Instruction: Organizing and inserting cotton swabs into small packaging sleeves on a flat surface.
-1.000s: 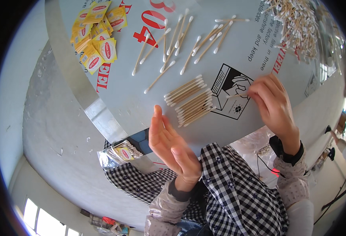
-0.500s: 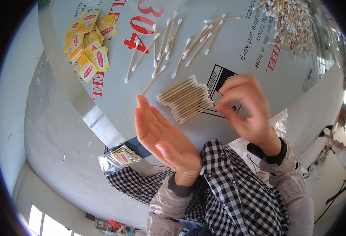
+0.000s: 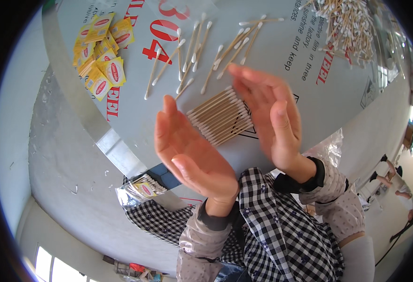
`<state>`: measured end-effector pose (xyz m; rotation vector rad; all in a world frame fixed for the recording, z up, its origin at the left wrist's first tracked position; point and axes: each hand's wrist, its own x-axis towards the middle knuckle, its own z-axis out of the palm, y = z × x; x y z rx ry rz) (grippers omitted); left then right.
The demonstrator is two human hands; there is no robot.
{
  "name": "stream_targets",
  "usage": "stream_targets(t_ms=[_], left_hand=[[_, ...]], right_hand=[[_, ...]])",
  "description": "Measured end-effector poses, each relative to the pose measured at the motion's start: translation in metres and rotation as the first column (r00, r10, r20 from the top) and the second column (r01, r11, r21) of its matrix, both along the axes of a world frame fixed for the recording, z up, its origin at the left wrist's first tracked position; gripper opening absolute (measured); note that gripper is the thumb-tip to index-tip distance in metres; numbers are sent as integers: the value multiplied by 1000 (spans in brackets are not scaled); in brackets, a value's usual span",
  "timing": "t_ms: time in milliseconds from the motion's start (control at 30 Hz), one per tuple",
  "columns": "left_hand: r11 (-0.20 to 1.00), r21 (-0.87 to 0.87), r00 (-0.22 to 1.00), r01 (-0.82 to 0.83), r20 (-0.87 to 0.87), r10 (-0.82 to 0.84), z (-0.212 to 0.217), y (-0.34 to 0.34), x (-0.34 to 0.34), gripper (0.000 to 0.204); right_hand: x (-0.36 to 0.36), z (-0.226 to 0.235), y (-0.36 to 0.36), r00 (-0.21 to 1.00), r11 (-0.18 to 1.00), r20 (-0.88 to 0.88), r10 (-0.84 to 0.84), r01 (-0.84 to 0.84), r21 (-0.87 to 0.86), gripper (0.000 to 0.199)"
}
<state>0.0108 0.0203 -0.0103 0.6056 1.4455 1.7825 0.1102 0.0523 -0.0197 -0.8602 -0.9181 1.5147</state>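
A tight row of cotton swabs (image 3: 220, 116) with wooden sticks lies side by side on the film-covered table (image 3: 140, 117). My left hand (image 3: 190, 148) stands on edge at the row's left ends, palm turned toward it, fingers stretched out. On the other side, my right hand (image 3: 272, 115) is held the same way along the right tips, thumb raised. Neither hand grips anything. Whether the palms touch the tips is hard to make out. Beyond the row, several loose swabs (image 3: 200, 44) are scattered at different angles.
Small yellow printed packets (image 3: 104, 56) lie piled at the far left. A large heap of swabs (image 3: 347, 30) sits at the far right. By the near table edge is a clear bag (image 3: 145, 188) with swabs and a yellow card. Another person (image 3: 397, 181) is in the background at right.
My right hand has opened from a curled, pinched shape and turned its palm to the row's right side. The row's right tips look more even. My left hand has shifted slightly left.
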Motion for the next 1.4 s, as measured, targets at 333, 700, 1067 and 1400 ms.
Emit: stream_targets(t_ms=[333, 700, 1067, 1400], left_hand=[[755, -577, -74, 311, -807, -586, 7, -60, -24, 55], [795, -593, -110, 127, -805, -583, -2, -69, -18, 41], [761, -638, -144, 115, -769, -623, -3, -75, -15, 45], [779, -620, -261, 91, -770, -583, -10, -75, -5, 55]], right_hand=[[49, 15, -3, 541, 905, 836, -90, -307, 296, 22], [51, 16, 0, 515, 878, 856, -34, -393, 272, 24], [37, 29, 17, 274, 636, 955, -113, -719, 281, 23], [70, 57, 22, 166, 717, 979, -119, -668, 200, 21]])
